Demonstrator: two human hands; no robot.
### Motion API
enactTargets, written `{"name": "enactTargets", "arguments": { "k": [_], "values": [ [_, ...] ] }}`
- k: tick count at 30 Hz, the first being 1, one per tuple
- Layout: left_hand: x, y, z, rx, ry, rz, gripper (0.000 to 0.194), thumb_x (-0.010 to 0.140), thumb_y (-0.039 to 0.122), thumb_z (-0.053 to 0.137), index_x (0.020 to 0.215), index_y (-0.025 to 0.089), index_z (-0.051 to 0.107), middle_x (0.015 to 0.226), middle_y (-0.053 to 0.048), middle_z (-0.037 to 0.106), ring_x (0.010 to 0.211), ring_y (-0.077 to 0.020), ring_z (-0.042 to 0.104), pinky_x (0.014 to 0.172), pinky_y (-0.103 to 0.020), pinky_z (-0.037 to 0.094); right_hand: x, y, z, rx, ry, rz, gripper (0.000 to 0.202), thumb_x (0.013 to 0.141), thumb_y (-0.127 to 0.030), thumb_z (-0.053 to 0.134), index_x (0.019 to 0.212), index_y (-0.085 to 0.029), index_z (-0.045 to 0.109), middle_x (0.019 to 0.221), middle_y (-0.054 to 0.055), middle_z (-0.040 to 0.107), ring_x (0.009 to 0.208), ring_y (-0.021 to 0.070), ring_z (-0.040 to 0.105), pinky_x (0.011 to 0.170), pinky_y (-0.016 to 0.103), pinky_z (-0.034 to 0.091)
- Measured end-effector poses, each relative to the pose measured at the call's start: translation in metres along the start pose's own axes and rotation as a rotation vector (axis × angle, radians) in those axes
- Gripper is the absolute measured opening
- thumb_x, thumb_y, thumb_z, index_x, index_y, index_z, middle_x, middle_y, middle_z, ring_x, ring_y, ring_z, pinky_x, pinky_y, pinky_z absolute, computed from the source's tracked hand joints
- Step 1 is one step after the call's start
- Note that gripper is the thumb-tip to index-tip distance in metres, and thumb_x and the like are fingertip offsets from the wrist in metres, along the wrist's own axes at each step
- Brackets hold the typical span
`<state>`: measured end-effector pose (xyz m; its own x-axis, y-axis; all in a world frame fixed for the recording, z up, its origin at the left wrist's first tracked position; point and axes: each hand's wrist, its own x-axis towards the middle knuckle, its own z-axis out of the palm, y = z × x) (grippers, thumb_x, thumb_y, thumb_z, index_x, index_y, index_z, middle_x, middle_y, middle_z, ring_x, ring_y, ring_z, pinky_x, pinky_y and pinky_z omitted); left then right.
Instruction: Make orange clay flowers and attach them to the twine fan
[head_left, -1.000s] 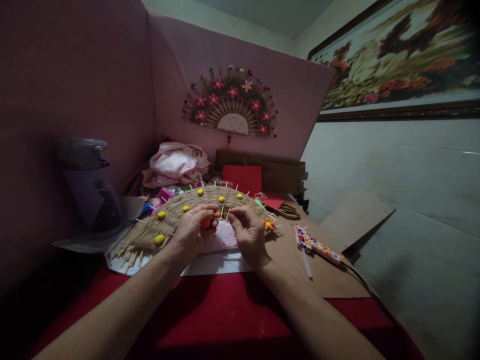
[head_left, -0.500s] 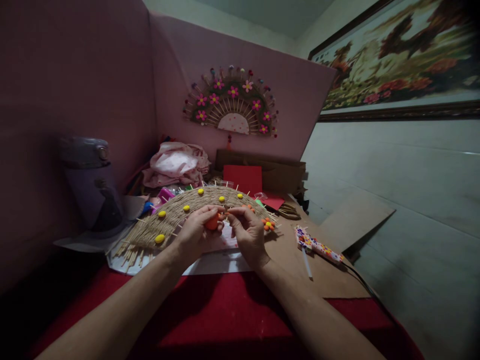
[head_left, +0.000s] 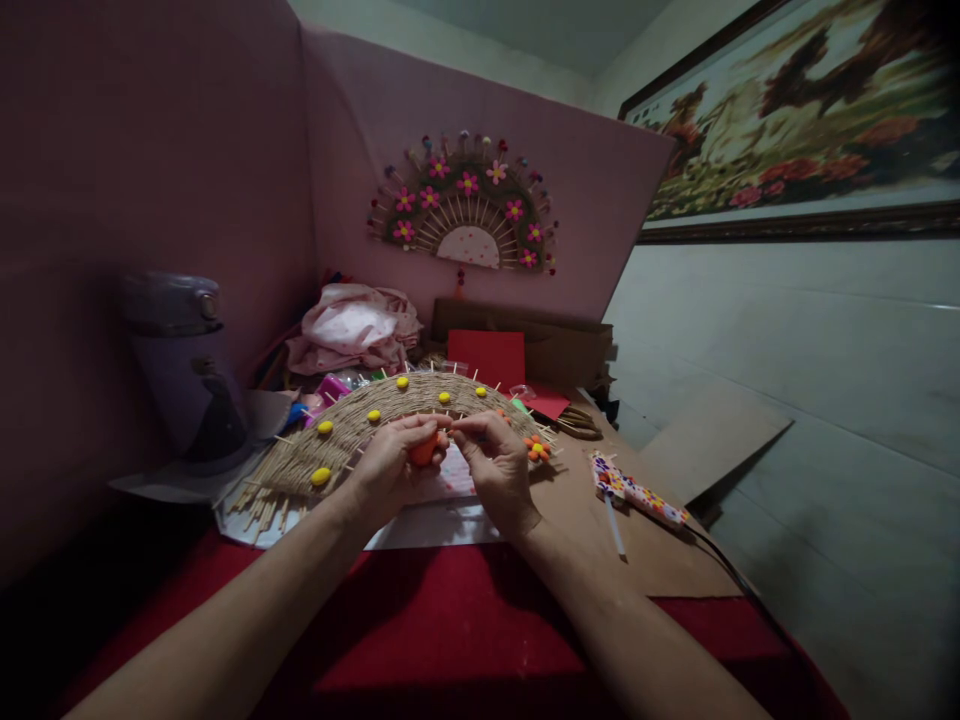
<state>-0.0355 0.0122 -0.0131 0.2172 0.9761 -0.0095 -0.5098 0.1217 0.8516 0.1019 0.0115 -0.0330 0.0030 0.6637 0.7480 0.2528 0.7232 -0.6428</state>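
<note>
My left hand [head_left: 391, 458] is closed round a lump of orange modelling clay [head_left: 424, 450]. Right beside it, my right hand [head_left: 495, 465] pinches thumb and fingers together at the lump's edge; what lies in that pinch is too small to make out. Behind both hands rests a fan-shaped piece of sticks wound with twine [head_left: 345, 436]. Yellow clay dots [head_left: 321, 476] are spaced along its band. Toward its right end sits a flower [head_left: 536, 448] with orange petals and a yellow centre. My hands cover part of the fan's inner edge.
A flower-patterned glue gun [head_left: 637, 494] lies on cardboard [head_left: 675, 570] at the right, its cord running off. On the left stands a purple bottle [head_left: 184, 390]. Bunched pink cloth [head_left: 352, 330] and red card [head_left: 486, 358] are behind. A finished fan [head_left: 466, 184] hangs on the pink panel.
My right fingertips have drawn slightly closer to the left hand at the orange clay. The view has shifted a little; the other things stay in place.
</note>
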Motion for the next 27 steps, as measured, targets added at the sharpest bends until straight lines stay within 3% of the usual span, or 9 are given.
{"name": "enactTargets", "arguments": {
  "k": [10, 16, 23, 27],
  "values": [
    [-0.0019, -0.0023, 0.0011, 0.065, 0.049, -0.01, 0.021, 0.068, 0.032, 0.071, 0.074, 0.013, 0.064, 0.058, 0.001, 0.053, 0.048, -0.006, 0.045, 0.043, -0.015, 0.032, -0.0027, 0.0077, 0.0027, 0.1, 0.038, 0.093, 0.012, 0.082, -0.031, 0.062, 0.086, -0.02, 0.062, 0.081, 0.002, 0.061, 0.075, 0.0145, 0.057, 0.059, 0.024, 0.044],
    [-0.0015, -0.0056, -0.0011, 0.109, -0.036, 0.05, 0.027, 0.062, 0.03, 0.078, 0.066, 0.013, 0.057, 0.051, 0.004, 0.046, 0.045, -0.0041, 0.037, 0.042, -0.014, 0.026, -0.0025, 0.0087, 0.0046, 0.149, 0.024, 0.127, 0.013, 0.079, -0.032, 0.065, 0.079, -0.02, 0.06, 0.076, 0.001, 0.059, 0.069, 0.013, 0.055, 0.054, 0.024, 0.043],
    [-0.0009, -0.0043, -0.0013, 0.014, -0.036, -0.061, 0.03, 0.066, 0.038, 0.075, 0.074, 0.014, 0.058, 0.057, 0.003, 0.05, 0.046, -0.0041, 0.038, 0.043, -0.015, 0.027, -0.0022, 0.0075, 0.0039, 0.169, 0.008, 0.06, 0.008, 0.078, -0.028, 0.066, 0.078, -0.021, 0.064, 0.077, 0.0, 0.058, 0.068, 0.0126, 0.053, 0.054, 0.024, 0.042],
    [-0.0018, -0.0024, -0.0007, 0.041, -0.156, -0.049, 0.027, 0.069, 0.034, 0.073, 0.069, 0.012, 0.059, 0.049, 0.006, 0.041, 0.042, -0.003, 0.03, 0.04, -0.016, 0.02, 0.0002, 0.0049, 0.0023, 0.151, 0.035, 0.039, 0.008, 0.077, -0.027, 0.069, 0.077, -0.021, 0.064, 0.076, 0.0, 0.057, 0.069, 0.0132, 0.053, 0.057, 0.025, 0.043]
  ]
}}
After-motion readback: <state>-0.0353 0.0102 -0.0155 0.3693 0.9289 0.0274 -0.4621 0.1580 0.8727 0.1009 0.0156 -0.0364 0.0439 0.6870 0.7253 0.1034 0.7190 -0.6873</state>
